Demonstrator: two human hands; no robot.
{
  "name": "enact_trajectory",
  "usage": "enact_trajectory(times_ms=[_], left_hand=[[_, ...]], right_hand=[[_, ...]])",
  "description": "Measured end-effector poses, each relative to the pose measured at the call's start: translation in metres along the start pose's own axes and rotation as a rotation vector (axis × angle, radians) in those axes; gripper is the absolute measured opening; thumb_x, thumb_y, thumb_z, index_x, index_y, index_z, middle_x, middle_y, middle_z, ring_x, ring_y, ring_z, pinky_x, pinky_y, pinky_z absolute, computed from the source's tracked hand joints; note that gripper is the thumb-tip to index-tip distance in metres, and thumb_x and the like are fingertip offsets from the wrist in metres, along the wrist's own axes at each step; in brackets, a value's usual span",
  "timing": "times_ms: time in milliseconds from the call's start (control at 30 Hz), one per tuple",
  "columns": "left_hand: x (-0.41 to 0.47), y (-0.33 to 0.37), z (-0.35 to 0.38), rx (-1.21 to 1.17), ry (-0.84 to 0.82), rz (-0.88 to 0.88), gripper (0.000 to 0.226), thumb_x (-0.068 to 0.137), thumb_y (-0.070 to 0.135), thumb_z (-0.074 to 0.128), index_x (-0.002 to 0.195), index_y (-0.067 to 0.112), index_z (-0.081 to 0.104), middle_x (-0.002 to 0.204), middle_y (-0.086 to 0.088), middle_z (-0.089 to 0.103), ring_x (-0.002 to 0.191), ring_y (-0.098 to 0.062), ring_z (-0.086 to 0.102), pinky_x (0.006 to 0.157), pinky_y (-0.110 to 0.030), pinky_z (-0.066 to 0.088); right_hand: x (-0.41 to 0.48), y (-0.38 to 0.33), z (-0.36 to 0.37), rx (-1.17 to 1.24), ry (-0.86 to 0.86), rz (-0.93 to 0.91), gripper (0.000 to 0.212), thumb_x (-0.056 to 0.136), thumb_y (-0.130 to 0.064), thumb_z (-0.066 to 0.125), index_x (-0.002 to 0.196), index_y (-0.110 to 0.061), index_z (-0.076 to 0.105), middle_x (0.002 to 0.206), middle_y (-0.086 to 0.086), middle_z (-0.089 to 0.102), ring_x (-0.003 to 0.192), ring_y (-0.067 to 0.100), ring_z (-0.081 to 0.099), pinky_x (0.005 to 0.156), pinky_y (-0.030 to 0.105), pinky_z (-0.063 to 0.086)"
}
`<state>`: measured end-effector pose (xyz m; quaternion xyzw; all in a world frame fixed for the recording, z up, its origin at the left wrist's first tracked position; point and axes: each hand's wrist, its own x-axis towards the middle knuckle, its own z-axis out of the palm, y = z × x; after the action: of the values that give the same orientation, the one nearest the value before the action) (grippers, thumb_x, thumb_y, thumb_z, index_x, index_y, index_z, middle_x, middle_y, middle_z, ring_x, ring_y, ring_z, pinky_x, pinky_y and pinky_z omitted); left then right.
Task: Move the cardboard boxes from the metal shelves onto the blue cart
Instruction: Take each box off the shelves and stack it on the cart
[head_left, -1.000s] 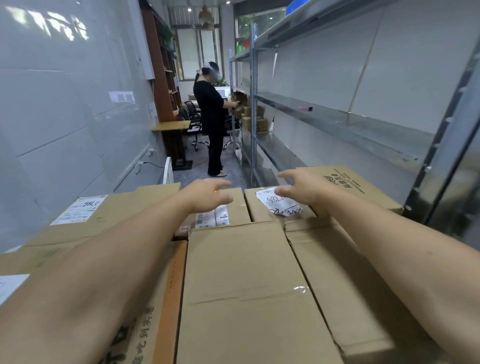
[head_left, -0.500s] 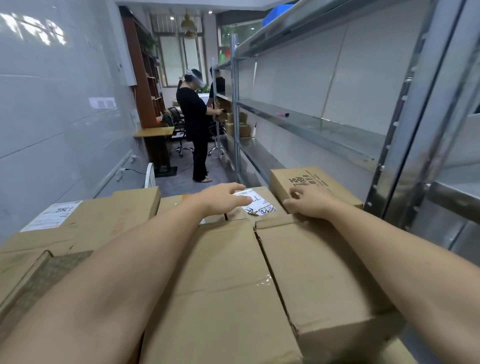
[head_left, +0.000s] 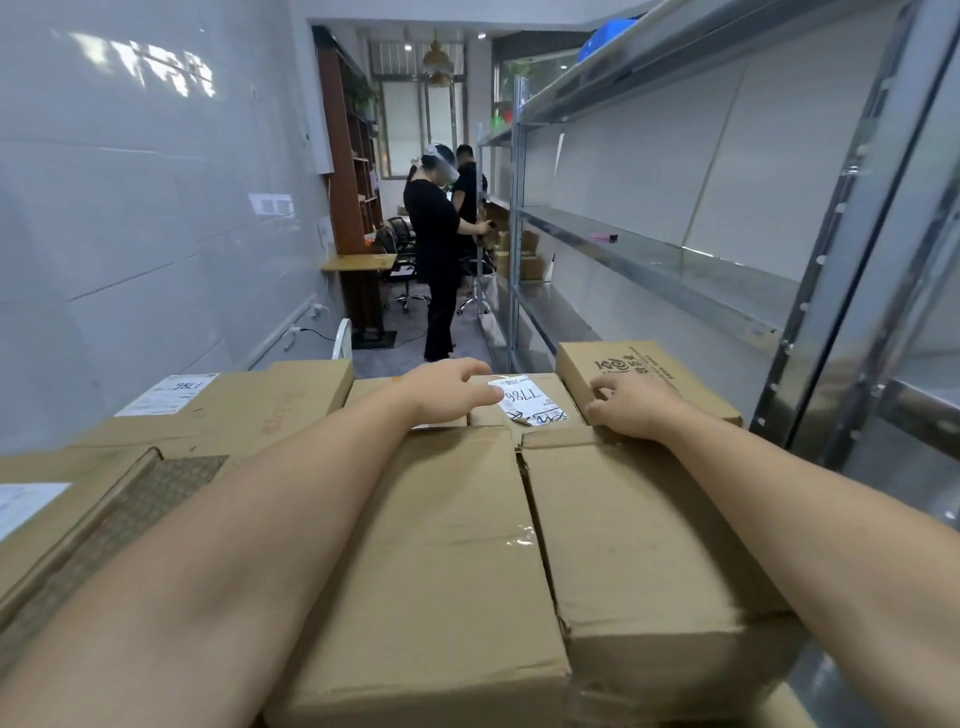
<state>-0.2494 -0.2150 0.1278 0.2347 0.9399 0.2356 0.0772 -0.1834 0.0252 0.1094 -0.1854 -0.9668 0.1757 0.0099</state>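
Cardboard boxes (head_left: 441, 545) sit stacked, left hand (head_left: 447, 391) loosely spread over their far edge, right hand (head_left: 631, 405) curled gripping it, likely steadying

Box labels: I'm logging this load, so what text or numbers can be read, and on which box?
"7786", handwritten, upside down to the camera: white label on the middle far box, by the left hand.
Handwritten digits on the white label of the far left box: too unclear to read.
Dark logo and characters on the box beyond the right hand: too blurred.
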Motion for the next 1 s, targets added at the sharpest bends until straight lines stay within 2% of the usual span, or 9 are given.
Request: enact_trajectory(times_ms=[133, 333, 433, 533, 600, 733, 833, 900, 1000], left_hand=[[-0.023, -0.01, -0.016, -0.023, 0.078, -0.01, 0.062, 0.094, 0.052, 0.054, 0.15, 0.028, 0.039, 0.152, 0.003, 0.044, 0.137, -0.018, 0.043, 0.111, -0.033, 0.033], [-0.058, -0.033, -0.04, -0.032, 0.144, -0.041, 0.062, 0.093, 0.053, 0.055, 0.149, 0.03, 0.04, 0.152, 0.001, 0.044, 0.136, -0.02, 0.044, 0.103, -0.03, 0.032], [-0.081, -0.046, -0.051, -0.009, 0.152, -0.049, 0.062, 0.093, 0.054, 0.054, 0.149, 0.03, 0.04, 0.152, 0.0, 0.045, 0.137, -0.021, 0.043, 0.106, -0.033, 0.033], [-0.108, -0.061, -0.062, 0.033, 0.166, -0.052, 0.062, 0.092, 0.055, 0.053, 0.148, 0.029, 0.041, 0.153, 0.0, 0.044, 0.138, -0.021, 0.042, 0.109, -0.036, 0.034], [-0.131, -0.071, -0.068, 0.073, 0.186, -0.062, 0.061, 0.093, 0.053, 0.052, 0.147, 0.027, 0.043, 0.153, 0.001, 0.042, 0.139, -0.022, 0.04, 0.108, -0.037, 0.033], [-0.183, -0.097, -0.078, 0.028, 0.209, -0.084, 0.058, 0.094, 0.043, 0.053, 0.148, 0.024, 0.042, 0.155, 0.002, 0.041, 0.138, -0.022, 0.041, 0.108, -0.037, 0.034], [-0.218, -0.121, -0.082, -0.022, 0.228, -0.093, 0.057, 0.095, 0.04, 0.055, 0.148, 0.023, 0.043, 0.155, 0.002, 0.04, 0.14, -0.019, 0.038, 0.104, -0.029, 0.03], [-0.24, -0.136, -0.083, -0.033, 0.23, -0.098, 0.057, 0.096, 0.039, 0.055, 0.148, 0.021, 0.042, 0.155, 0.001, 0.039, 0.141, -0.019, 0.037, 0.103, -0.028, 0.029], [-0.272, -0.154, -0.084, -0.001, 0.239, -0.106, 0.055, 0.097, 0.042, 0.053, 0.148, 0.024, 0.041, 0.154, 0.001, 0.041, 0.14, -0.019, 0.039, 0.093, -0.025, 0.029]], right_hand=[[-0.014, -0.02, 0.004, 0.038, 0.09, -0.082, 0.043, 0.08, -0.037, 0.049, 0.121, -0.03, 0.061, 0.127, 0.006, 0.063, 0.119, 0.031, 0.053, 0.1, 0.046, 0.044], [-0.041, -0.054, 0.01, 0.057, 0.095, -0.145, 0.055, 0.081, -0.04, 0.047, 0.135, -0.035, 0.054, 0.139, 0.002, 0.057, 0.127, 0.031, 0.049, 0.103, 0.049, 0.042], [-0.061, -0.077, 0.01, 0.08, 0.108, -0.189, 0.049, 0.091, -0.035, 0.049, 0.14, -0.029, 0.051, 0.142, 0.003, 0.054, 0.129, 0.029, 0.047, 0.101, 0.043, 0.043], [-0.084, -0.102, 0.011, 0.079, 0.11, -0.248, 0.048, 0.093, -0.039, 0.047, 0.14, -0.028, 0.051, 0.143, 0.001, 0.055, 0.124, 0.027, 0.054, 0.098, 0.038, 0.044], [-0.102, -0.12, 0.015, 0.093, 0.116, -0.285, 0.047, 0.095, -0.039, 0.048, 0.14, -0.027, 0.052, 0.143, 0.002, 0.054, 0.127, 0.027, 0.051, 0.101, 0.038, 0.043], [-0.152, -0.165, 0.031, 0.119, 0.095, -0.36, 0.048, 0.097, -0.041, 0.048, 0.142, -0.027, 0.051, 0.144, 0.002, 0.054, 0.128, 0.025, 0.049, 0.091, 0.035, 0.041], [-0.185, -0.194, 0.049, 0.157, 0.069, -0.415, 0.05, 0.096, -0.043, 0.05, 0.144, -0.028, 0.049, 0.143, 0.002, 0.054, 0.118, 0.023, 0.054, 0.094, 0.035, 0.044], [-0.205, -0.211, 0.061, 0.179, 0.051, -0.449, 0.05, 0.096, -0.045, 0.051, 0.144, -0.028, 0.049, 0.146, 0.0, 0.052, 0.124, 0.022, 0.053, 0.099, 0.035, 0.043], [-0.23, -0.23, 0.077, 0.142, 0.047, -0.499, 0.052, 0.097, -0.047, 0.05, 0.145, -0.028, 0.048, 0.149, -0.002, 0.049, 0.136, 0.02, 0.044, 0.106, 0.036, 0.038]])
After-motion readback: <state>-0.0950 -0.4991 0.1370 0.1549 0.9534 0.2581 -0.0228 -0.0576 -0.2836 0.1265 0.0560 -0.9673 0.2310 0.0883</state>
